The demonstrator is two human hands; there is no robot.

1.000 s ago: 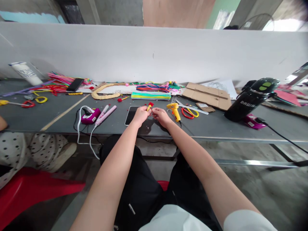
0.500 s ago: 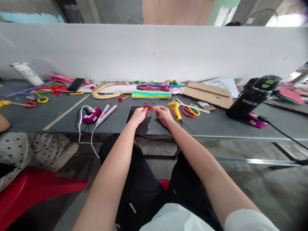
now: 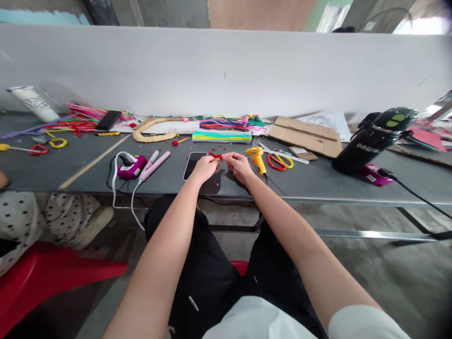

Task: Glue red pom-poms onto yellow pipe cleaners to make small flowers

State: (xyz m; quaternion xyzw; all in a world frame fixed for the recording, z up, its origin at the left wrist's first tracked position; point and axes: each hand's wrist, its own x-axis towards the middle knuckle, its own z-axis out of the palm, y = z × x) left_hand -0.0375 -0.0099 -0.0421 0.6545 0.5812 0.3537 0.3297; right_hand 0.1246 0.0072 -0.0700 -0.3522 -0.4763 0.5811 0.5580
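My left hand is closed in a pinch on a small red and yellow fuzzy piece, which looks like pipe cleaner. At the piece's right end, the fingertips of my right hand are pinched together and touch it; whatever else they hold is too small to make out. Red bits lie on the table just beyond the fingers. A phone lies flat beside my left hand, partly covered by it. Right of my right hand are a yellow glue gun and scissors with red and yellow handles.
Pipe cleaner bundles lie at the back, with flattened cardboard to their right. A black bottle stands far right. Leftward are a pink hair straightener and a purple power socket. A person sits at the far left.
My right fingertips have moved slightly left and now meet the red and yellow piece; before, a gap separated them. My left hand has barely moved. The view has shifted slightly.
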